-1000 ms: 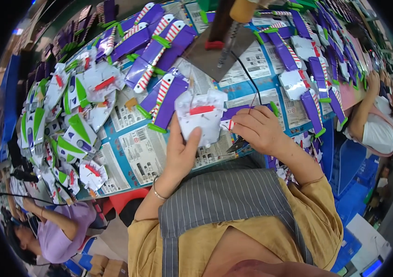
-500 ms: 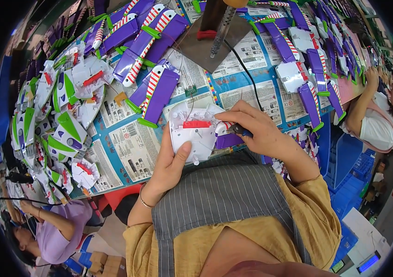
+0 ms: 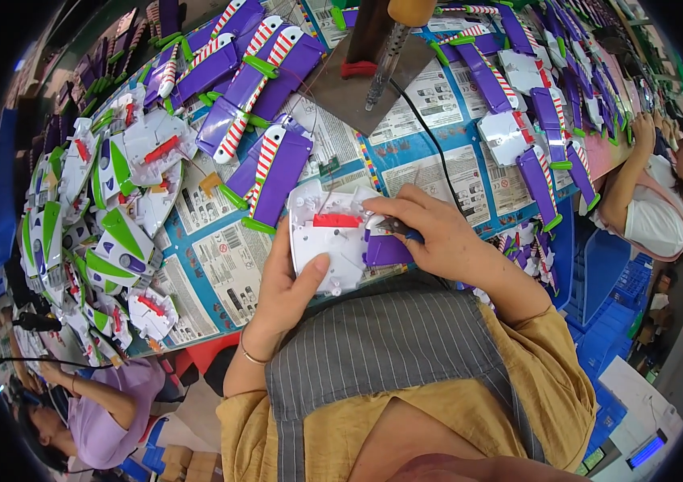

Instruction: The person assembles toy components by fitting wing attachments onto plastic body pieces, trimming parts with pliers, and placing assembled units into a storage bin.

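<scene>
Hands [image 3: 285, 285] on white toy panel [image 3: 333, 241]

The white moulded plastic toy shell [image 3: 332, 247] looks smooth and slightly glossy, as do the purple plastic wing pieces with red-striped edges [image 3: 273, 173]. The grey pinstriped cloth apron [image 3: 389, 353] is matt; the printed paper sheets [image 3: 229, 257] lie flat and dull.
</scene>
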Demonstrator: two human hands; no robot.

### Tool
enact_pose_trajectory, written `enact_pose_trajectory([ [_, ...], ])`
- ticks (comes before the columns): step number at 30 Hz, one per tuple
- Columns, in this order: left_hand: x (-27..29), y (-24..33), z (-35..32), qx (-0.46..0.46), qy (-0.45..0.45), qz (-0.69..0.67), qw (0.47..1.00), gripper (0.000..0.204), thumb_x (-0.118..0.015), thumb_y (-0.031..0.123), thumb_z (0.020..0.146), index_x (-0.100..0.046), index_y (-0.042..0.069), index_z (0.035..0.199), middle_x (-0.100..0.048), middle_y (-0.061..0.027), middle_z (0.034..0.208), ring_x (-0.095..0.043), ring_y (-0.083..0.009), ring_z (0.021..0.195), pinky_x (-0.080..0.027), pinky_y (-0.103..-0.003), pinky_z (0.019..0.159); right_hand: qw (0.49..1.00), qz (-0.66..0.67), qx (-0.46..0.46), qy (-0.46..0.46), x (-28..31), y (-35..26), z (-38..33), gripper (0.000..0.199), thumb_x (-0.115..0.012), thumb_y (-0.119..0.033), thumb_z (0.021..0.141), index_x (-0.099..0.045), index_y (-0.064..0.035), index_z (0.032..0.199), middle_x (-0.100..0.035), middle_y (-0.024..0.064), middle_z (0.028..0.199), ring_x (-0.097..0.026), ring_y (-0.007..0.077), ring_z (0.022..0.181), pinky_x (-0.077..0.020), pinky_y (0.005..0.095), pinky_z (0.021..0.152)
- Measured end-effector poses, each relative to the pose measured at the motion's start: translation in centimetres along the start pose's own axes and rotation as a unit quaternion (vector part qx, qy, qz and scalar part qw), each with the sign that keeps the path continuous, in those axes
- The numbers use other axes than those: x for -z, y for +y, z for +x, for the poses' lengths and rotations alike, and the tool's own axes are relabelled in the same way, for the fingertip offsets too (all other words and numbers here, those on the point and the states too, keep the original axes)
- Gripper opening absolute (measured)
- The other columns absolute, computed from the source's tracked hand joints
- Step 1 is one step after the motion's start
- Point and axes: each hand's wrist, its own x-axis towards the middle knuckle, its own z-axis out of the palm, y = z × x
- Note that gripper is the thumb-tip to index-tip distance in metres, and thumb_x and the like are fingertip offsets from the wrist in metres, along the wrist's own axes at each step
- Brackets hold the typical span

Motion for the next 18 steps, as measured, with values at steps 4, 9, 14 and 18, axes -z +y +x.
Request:
enact_pose_trajectory([
  [4,-0.6,-0.9,0.6,0.049,0.044,-0.209,0.976,0.063,-0.057,0.006,0.082,-0.026,0.002,0.137,-0.045,-0.0119,0.130,-0.047,-0.0218,0.117,-0.038,-0.033,0.098,0.998,-0.053,-0.003,0.030,-0.2,1.0,0.6,0.042,-0.062,-0.011,0.079,-0.050,-0.0162,0.119,-0.057,0.0102,0.095,-0.060,0.0304,0.085,-0.0493,0.0380,0.070],
  [9,-1.8,-2.6,0.8,-0.036,-0.044,-0.306,0.950,0.074,-0.065,0.011,0.079,-0.022,0.003,0.139,-0.037,-0.0138,0.135,-0.039,-0.0267,0.125,-0.031,-0.043,0.104,0.999,-0.025,0.000,0.035,-0.3,0.7,1.7,0.043,-0.061,-0.011,0.078,-0.050,-0.0132,0.120,-0.061,0.0130,0.098,-0.060,0.0319,0.089,-0.0491,0.0397,0.075],
  [14,-3.6,-1.8,3.0,0.015,0.126,-0.227,0.966,0.048,-0.062,0.000,0.082,-0.042,0.002,0.126,-0.052,-0.0085,0.118,-0.052,-0.0199,0.107,-0.043,-0.035,0.093,0.990,-0.119,0.039,0.061,-0.1,0.4,2.0,0.052,-0.061,-0.006,0.071,-0.049,-0.0128,0.121,-0.055,0.0096,0.089,-0.060,0.0307,0.078,-0.0499,0.0381,0.063],
  [18,-3.2,-2.4,3.5,-0.012,0.136,-0.203,0.970,0.049,-0.064,0.001,0.081,-0.042,0.002,0.125,-0.053,-0.0079,0.118,-0.052,-0.0184,0.107,-0.042,-0.033,0.092,0.967,-0.244,0.023,0.073,3.4,0.9,3.0,0.026,-0.059,-0.005,0.065,-0.052,-0.0038,0.091,-0.052,0.0130,0.089,-0.060,0.0282,0.068,-0.0492,0.0366,0.057],
])
